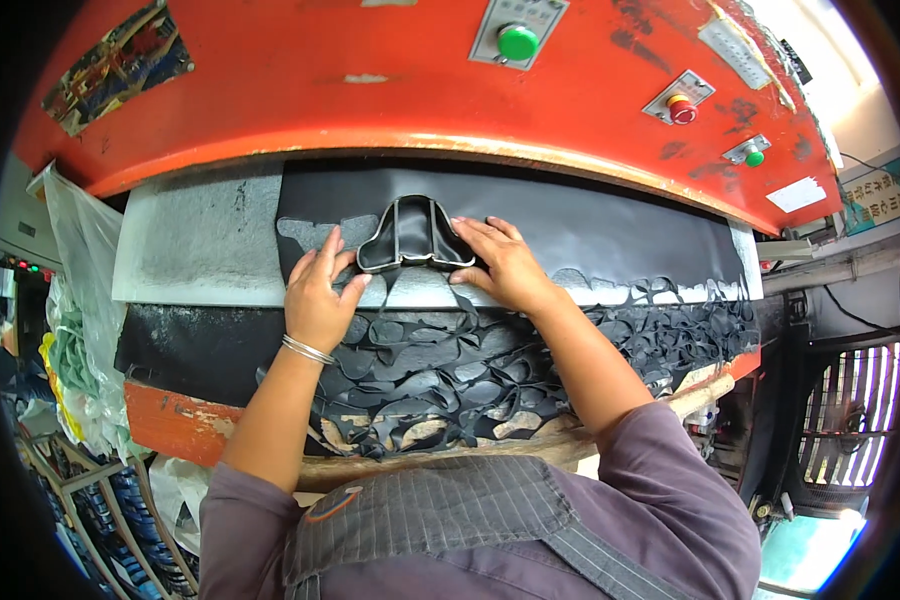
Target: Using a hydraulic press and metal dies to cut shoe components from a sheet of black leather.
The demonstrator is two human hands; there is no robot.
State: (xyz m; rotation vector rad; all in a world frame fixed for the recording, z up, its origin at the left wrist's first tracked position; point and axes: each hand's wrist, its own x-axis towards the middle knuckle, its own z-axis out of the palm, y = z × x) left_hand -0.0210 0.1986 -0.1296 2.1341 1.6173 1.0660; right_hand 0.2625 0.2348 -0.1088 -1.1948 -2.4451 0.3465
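A metal-edged cutting die (400,236), with curved sides and inner dividing bars, rests on a smooth black sheet (580,225) of leather-like material. My left hand (322,290) is at the die's left corner, fingertips against its rim and thumb apart. On the other side, my right hand (505,262) grips the right edge, with fingers along the rim and thumb near the lower corner. Left of the die, a shape cut out of the sheet (335,235) exposes the grey board beneath. Below the die hangs a web of black offcuts (450,365) full of curved holes.
An orange-red machine beam (320,90) spans the far side, carrying a green button (517,42), a red knob (681,110) and a smaller green button (754,157). The pale cutting board (195,235) extends left. Clear plastic bags (80,300) hang at the left.
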